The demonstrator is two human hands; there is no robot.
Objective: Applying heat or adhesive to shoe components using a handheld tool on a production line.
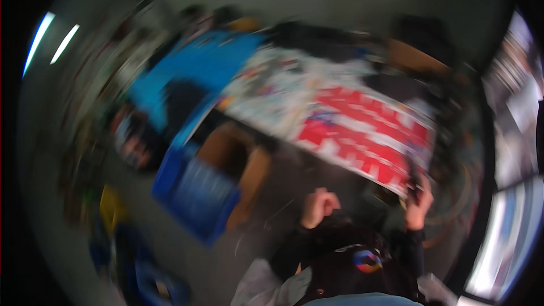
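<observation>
The picture is smeared by motion. My left hand (319, 207) is curled closed in front of my dark apron (345, 266), short of the table's front edge, with nothing seen sticking out of it. At the near right corner of a red and white printed sheet (368, 136), my right hand (419, 204) is wrapped round a dark, slim object (414, 177) that points away from me. Its kind is too blurred to tell. The sheet lies flat on the table, over or beside a pale surface with coloured marks (272, 88).
A bright blue board or sheet (198, 59) covers the table's left part. Before it stand an open brown cardboard box (256, 184) and a blue crate (195, 195). Dark items and another cardboard box (416, 56) line the back. At lower left are yellow (113, 207) and blue objects.
</observation>
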